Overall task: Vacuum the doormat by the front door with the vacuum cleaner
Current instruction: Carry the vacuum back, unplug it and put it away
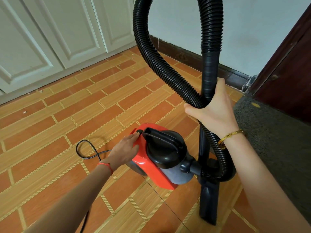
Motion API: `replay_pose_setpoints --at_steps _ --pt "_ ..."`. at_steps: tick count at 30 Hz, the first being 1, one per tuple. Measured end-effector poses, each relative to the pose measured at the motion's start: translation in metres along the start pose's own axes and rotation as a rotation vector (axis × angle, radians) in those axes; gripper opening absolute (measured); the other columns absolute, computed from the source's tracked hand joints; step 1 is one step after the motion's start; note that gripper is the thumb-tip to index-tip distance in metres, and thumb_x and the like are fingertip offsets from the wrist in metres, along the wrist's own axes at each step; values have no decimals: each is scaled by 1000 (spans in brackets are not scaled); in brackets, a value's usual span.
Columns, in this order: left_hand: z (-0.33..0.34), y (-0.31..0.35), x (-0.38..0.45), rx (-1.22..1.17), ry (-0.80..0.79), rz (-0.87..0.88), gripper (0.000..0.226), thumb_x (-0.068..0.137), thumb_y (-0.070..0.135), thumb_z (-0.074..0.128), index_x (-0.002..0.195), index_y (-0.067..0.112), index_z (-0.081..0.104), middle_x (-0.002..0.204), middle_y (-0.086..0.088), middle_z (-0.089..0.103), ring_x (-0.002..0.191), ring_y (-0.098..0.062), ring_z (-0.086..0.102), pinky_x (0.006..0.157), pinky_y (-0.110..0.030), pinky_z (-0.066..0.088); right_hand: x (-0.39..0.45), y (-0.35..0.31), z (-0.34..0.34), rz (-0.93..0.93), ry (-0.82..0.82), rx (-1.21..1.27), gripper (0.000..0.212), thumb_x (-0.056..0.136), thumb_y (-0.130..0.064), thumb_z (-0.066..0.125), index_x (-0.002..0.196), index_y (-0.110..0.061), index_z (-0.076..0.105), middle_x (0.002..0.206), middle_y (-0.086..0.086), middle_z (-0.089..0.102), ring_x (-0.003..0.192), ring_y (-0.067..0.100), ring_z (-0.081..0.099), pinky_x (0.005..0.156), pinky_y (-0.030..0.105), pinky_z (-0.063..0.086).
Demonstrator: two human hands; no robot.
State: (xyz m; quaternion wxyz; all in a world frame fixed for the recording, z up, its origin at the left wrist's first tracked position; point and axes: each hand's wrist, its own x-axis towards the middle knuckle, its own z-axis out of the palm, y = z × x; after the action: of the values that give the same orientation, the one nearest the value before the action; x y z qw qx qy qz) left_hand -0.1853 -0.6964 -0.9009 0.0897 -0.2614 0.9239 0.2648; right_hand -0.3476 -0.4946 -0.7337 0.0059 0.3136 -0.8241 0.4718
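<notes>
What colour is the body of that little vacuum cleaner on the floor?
Bright orange-red, with a black top handle and a grey front section. The vacuum cleaner shows clearly in the head view.

Red vacuum cleaner [151,163] sat on the orange tile floor [58,132], black carry handle [161,138] on top. Left hand [125,149] lay flat on the red housing, fingers straight, one fingertip on the black button [139,131]. Right hand [212,109] gripped the ribbed black hose [151,52] and the rigid tube end together; hose looped up out of view. Black nozzle [209,201] stood on the floor just beside the body. Power cord [87,151] curled behind the left wrist. Grey doormat [272,140] lay along the dark door [289,64], right of the vacuum.
</notes>
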Motion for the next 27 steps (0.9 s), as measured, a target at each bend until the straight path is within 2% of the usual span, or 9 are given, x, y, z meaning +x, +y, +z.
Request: replay_pose_setpoints --at_steps 5,10,14,17,20,23,27 --pt "2 1 0 55 -18 21 60 97 22 36 153 18 17 159 1 18 143 -26 24 114 -42 30 0 2 1 -6 6 -1 61 64 -26 82 107 -16 40 79 -7 54 63 -13 52 49 1 40" --pt "0 3 0 23 62 54 64 93 17 43 152 16 20 155 -3 27 135 -26 38 108 -40 39 -1 2 1 -12 20 -14 62 63 -29 82 109 -18 41 81 -8 56 63 -11 53 50 0 39" --pt "-11 11 5 52 134 108 69 91 17 49 152 14 18 156 -5 25 140 -23 30 111 -38 35 -1 3 0 -20 17 9 63 62 -28 82 108 -19 41 81 -5 56 64 -8 54 52 4 43" --pt "-22 22 8 77 124 219 75 88 18 54 153 18 17 154 -3 27 138 -21 34 108 -35 39 -1 3 -2 -20 14 18 62 62 -27 82 108 -17 41 82 -2 57 64 -4 54 53 7 45" --pt "-30 35 11 126 74 362 78 82 18 60 151 22 23 149 0 35 131 -20 43 104 -34 43 -1 2 -4 -21 15 24 62 62 -26 82 107 -17 41 82 0 57 65 -3 54 51 5 43" --pt "-33 51 13 196 9 459 75 78 20 64 145 27 31 144 4 39 127 -17 44 100 -33 47 -2 1 -6 -9 3 23 62 62 -27 82 107 -17 41 84 1 57 66 1 56 53 7 45" --pt "-34 71 17 339 -10 541 58 78 23 68 132 22 46 132 3 51 121 -17 46 103 -31 39 -2 0 -9 0 -12 24 62 62 -27 81 106 -18 39 85 3 57 68 5 57 54 8 46"
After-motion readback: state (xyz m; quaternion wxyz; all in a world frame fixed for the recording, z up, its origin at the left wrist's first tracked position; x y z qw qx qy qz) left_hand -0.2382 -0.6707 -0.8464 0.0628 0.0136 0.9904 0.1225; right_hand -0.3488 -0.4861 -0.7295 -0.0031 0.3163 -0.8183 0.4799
